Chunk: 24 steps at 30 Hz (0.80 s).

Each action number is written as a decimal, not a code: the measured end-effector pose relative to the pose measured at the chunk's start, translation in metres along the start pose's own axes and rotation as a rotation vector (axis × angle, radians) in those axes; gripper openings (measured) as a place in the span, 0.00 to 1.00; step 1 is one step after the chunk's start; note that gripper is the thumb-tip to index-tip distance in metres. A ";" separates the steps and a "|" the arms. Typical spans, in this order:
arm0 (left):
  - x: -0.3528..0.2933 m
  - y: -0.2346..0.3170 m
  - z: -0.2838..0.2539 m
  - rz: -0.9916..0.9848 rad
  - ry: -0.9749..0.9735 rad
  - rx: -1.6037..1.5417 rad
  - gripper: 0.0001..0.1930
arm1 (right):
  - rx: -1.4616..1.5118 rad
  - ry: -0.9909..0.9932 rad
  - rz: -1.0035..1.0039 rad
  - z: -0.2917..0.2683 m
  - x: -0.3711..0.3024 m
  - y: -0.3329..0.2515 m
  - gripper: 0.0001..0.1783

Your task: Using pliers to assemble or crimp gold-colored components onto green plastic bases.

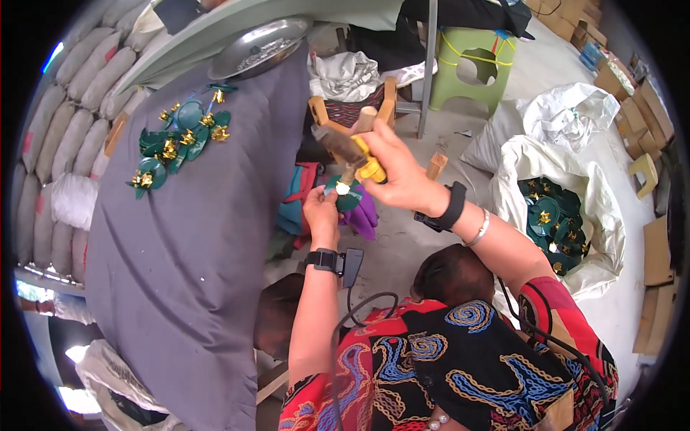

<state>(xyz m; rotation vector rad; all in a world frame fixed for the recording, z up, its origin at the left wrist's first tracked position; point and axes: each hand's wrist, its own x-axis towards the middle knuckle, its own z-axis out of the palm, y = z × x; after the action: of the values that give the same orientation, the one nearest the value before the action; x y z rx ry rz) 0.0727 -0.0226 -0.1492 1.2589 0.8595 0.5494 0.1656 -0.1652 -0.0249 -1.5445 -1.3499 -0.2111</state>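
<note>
My left hand (321, 212) pinches the edge of a dark green disc piece (350, 200), which has a bright, shiny part in its middle. Just above it, my right hand (404, 176) is closed round a hammer-like tool (341, 146) with a dark, worn metal head and a yellow part by the fingers. A short round wooden piece (367, 118) sticks up beside that hand; I cannot tell whether it belongs to the tool. On the grey cloth to the left lie several green discs with gold flower-like pieces (169, 149).
The grey cloth (194, 287) covers a surface at left, with a metal bowl (260, 47) at its far end. At right an open white sack (611, 215) holds many green-and-gold pieces. Beyond are a green stool (496, 54), a purple cloth (363, 221) and stacked sacks (72, 136).
</note>
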 end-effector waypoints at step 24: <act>0.005 -0.007 0.014 0.807 -0.058 0.421 0.15 | -0.578 0.021 -0.166 -0.068 0.069 -0.062 0.24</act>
<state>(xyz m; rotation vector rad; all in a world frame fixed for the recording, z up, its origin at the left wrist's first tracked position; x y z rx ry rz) 0.0864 -0.0293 -0.1565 2.0111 0.3916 0.9909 0.1711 -0.1829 0.0881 -1.8869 -1.4774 -0.7734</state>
